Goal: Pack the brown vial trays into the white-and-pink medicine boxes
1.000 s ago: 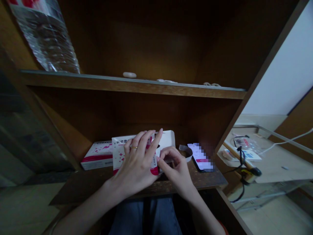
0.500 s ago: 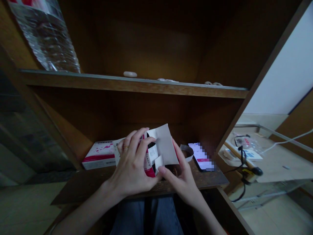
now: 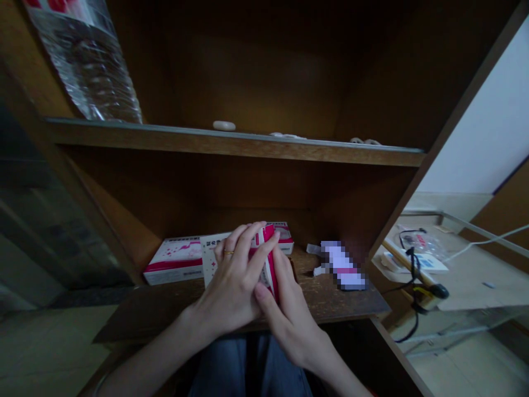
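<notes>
Over the front edge of the dark wooden counter (image 3: 136, 317), two hands close around a white and pink box (image 3: 209, 264). The left hand (image 3: 231, 281), a ring on one finger, grips it from above, its fingers slightly spread across the upper face, the index finger reaching to the pink end. The right hand (image 3: 289, 314) is narrowed against that same end, fingers lying nearly straight along it and the thumb bent in at the near side. So the box sits under the left palm and to the left of the right fingers, touching both hands; whether its underside meets the counter cannot be told. Just beside its left end lies a second pink and white box (image 3: 176, 262); behind the hands is a third carton (image 3: 286, 240). To the right, a clear strip (image 3: 314, 250) lies near a phone (image 3: 346, 270), partly blurred out.
</notes>
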